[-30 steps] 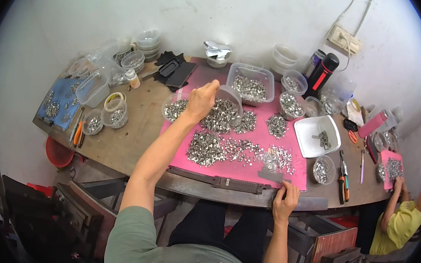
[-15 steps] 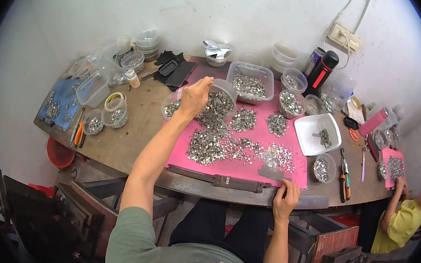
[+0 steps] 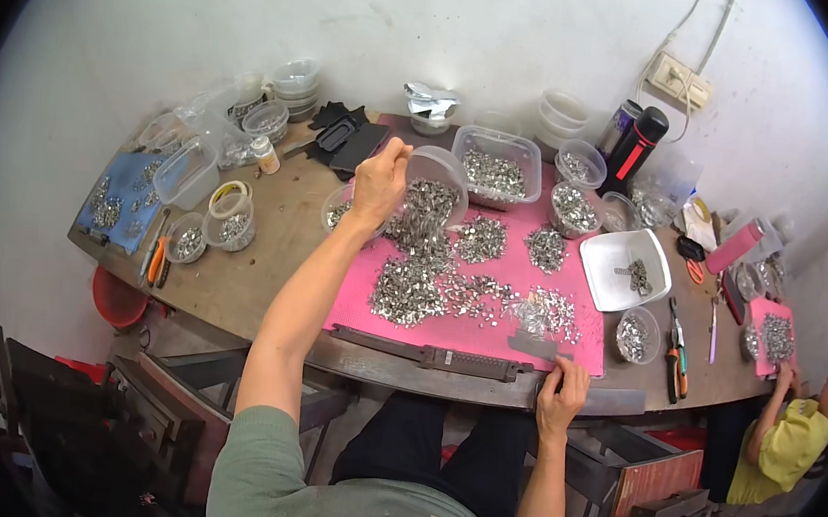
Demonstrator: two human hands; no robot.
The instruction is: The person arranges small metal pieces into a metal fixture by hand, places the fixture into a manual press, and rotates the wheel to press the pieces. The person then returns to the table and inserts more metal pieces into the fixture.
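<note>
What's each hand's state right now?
Left hand: closed on a tilted clear tub.
Right hand: curled at a flat grey strip; whether gripping it, cannot tell.

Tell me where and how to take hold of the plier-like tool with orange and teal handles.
I'd grip the tool by its handles, right hand coming from the near edge of the table: it lies flat, handles pointing that way, metal end toward the wall. Stay clear of the round tub of metal pieces close on its left.
</note>
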